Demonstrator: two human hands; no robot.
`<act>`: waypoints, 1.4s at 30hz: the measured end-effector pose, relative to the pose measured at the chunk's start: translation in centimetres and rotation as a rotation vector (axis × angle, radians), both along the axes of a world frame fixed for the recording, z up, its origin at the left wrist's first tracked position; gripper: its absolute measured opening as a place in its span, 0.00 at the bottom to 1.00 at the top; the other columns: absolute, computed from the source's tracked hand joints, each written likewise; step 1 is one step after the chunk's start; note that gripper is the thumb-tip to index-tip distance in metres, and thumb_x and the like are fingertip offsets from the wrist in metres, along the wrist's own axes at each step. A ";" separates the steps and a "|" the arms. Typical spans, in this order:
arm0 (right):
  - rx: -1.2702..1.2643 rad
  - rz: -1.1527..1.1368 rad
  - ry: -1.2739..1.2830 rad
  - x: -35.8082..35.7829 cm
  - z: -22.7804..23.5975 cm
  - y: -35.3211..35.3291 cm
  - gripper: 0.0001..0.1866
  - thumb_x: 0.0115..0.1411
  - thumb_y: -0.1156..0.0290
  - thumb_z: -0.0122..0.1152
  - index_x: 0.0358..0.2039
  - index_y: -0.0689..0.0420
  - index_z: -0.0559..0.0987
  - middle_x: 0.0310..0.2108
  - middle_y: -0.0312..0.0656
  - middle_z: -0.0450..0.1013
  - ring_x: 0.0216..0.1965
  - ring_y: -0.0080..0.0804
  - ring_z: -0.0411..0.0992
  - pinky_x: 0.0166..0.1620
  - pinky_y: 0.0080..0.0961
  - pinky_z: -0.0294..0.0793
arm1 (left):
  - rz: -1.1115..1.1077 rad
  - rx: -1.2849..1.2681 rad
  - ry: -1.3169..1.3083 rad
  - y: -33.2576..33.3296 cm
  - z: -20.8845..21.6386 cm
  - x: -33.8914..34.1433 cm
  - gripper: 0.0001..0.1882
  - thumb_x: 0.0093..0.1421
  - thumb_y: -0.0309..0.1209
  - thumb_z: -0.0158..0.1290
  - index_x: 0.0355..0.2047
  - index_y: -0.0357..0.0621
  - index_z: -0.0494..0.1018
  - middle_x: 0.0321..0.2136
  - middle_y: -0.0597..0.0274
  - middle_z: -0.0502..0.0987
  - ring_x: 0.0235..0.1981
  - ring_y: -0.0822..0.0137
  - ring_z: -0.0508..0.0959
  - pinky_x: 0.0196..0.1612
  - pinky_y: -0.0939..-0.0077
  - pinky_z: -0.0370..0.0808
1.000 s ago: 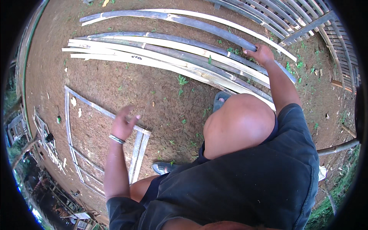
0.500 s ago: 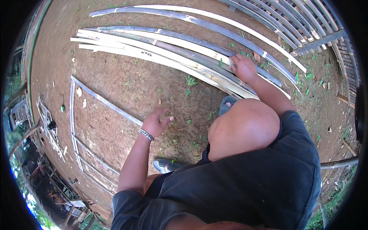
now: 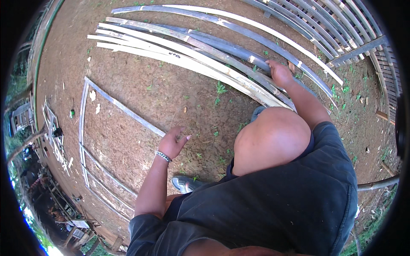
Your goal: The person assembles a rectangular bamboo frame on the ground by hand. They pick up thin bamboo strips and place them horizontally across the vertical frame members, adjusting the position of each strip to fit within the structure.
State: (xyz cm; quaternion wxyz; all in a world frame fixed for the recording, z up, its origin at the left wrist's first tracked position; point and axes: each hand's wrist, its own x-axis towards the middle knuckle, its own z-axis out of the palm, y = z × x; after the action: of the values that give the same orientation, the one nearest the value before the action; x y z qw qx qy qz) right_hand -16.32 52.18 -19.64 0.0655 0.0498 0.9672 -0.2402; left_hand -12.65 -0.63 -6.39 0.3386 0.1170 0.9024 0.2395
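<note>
Long split bamboo strips lie side by side on the ground ahead of me. My right hand [image 3: 280, 75] has its fingers curled over the edge of a dark grey bamboo strip [image 3: 230, 48] near its right end. Beside that one, a brownish strip [image 3: 213, 52] rests with its outer face up. Several pale strips [image 3: 194, 63] lie closest to me, inner faces up, one with dark marks. My left hand [image 3: 171, 143], a chain bracelet on its wrist, hovers open with nothing in it, fingers loosely bent and thumb apart.
Farther out lie another dark strip [image 3: 247, 33] and a pale strip [image 3: 256, 24]. A slatted bamboo panel [image 3: 358, 51] stands at the upper right. To the left, a frame of thin strips [image 3: 128, 109] lies on the soil. My bent knee [image 3: 273, 138] is close to the pile.
Beside my right hand, a strip that showed its pale face now shows a dark one. The brownish strip has shifted in the pile. My left hand stays nearly still.
</note>
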 end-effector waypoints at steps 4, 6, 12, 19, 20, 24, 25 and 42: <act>-0.048 -0.078 -0.046 -0.3 0.5 -0.2 0.16 0.68 0.71 0.53 0.55 0.48 0.75 0.48 0.53 0.77 0.48 0.56 0.76 0.50 0.49 0.75 | 0.036 -0.034 -0.053 -0.8 -0.2 1.4 0.24 0.62 0.44 0.63 0.55 0.46 0.78 0.51 0.48 0.80 0.50 0.53 0.81 0.51 0.63 0.78; -0.028 -0.074 -0.013 -0.3 1.1 -0.6 0.17 0.68 0.67 0.55 0.57 0.47 0.75 0.52 0.51 0.76 0.51 0.55 0.75 0.51 0.50 0.75 | -0.036 -0.001 0.041 -1.5 -1.2 1.9 0.24 0.62 0.44 0.63 0.54 0.45 0.78 0.51 0.48 0.80 0.50 0.53 0.82 0.51 0.62 0.78; 0.213 -0.040 0.097 0.0 5.3 -1.3 0.23 0.65 0.60 0.63 0.61 0.39 0.74 0.47 0.44 0.75 0.49 0.50 0.76 0.48 0.45 0.77 | 0.011 0.056 0.012 -1.8 -1.7 2.2 0.23 0.62 0.42 0.63 0.54 0.44 0.78 0.49 0.47 0.80 0.50 0.50 0.81 0.51 0.62 0.78; 0.324 -0.046 0.237 0.1 11.3 0.0 0.26 0.63 0.60 0.66 0.62 0.30 0.76 0.36 0.43 0.74 0.40 0.46 0.77 0.43 0.43 0.77 | 0.003 0.046 0.037 -2.6 -0.6 1.1 0.23 0.63 0.43 0.62 0.53 0.43 0.78 0.52 0.45 0.79 0.52 0.48 0.80 0.55 0.60 0.77; 0.298 -0.052 0.214 0.3 12.1 0.5 0.26 0.63 0.59 0.66 0.62 0.30 0.75 0.37 0.43 0.74 0.40 0.47 0.77 0.44 0.43 0.77 | 0.016 0.029 0.029 -2.6 0.2 0.7 0.24 0.63 0.43 0.62 0.53 0.42 0.78 0.53 0.45 0.79 0.53 0.46 0.79 0.57 0.59 0.76; 0.153 -0.097 0.104 1.4 14.7 2.8 0.29 0.60 0.63 0.70 0.63 0.31 0.76 0.44 0.46 0.77 0.46 0.49 0.78 0.49 0.42 0.77 | 0.029 0.029 0.100 -4.1 1.7 -1.3 0.24 0.62 0.44 0.62 0.53 0.44 0.78 0.53 0.47 0.79 0.53 0.48 0.79 0.57 0.60 0.76; 0.095 -0.078 0.099 1.6 14.7 3.9 0.30 0.60 0.65 0.71 0.63 0.33 0.76 0.47 0.46 0.78 0.48 0.47 0.78 0.52 0.39 0.77 | 0.025 0.016 0.121 -5.1 1.9 -1.9 0.24 0.62 0.45 0.62 0.53 0.44 0.78 0.53 0.47 0.79 0.54 0.48 0.79 0.58 0.60 0.75; -0.129 0.231 0.154 -1.2 20.8 -5.3 0.28 0.56 0.80 0.71 0.59 0.63 0.78 0.46 0.49 0.78 0.48 0.38 0.77 0.54 0.33 0.75 | 0.020 -0.168 0.271 -22.7 4.8 0.5 0.26 0.62 0.46 0.60 0.55 0.44 0.76 0.53 0.49 0.78 0.55 0.47 0.77 0.61 0.54 0.72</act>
State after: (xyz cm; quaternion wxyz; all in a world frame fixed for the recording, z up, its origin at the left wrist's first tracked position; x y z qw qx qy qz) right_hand -17.50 46.86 1.15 0.0214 -0.0849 0.9512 -0.2959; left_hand -12.11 -23.36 -1.59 0.2199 0.1104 0.9578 0.1488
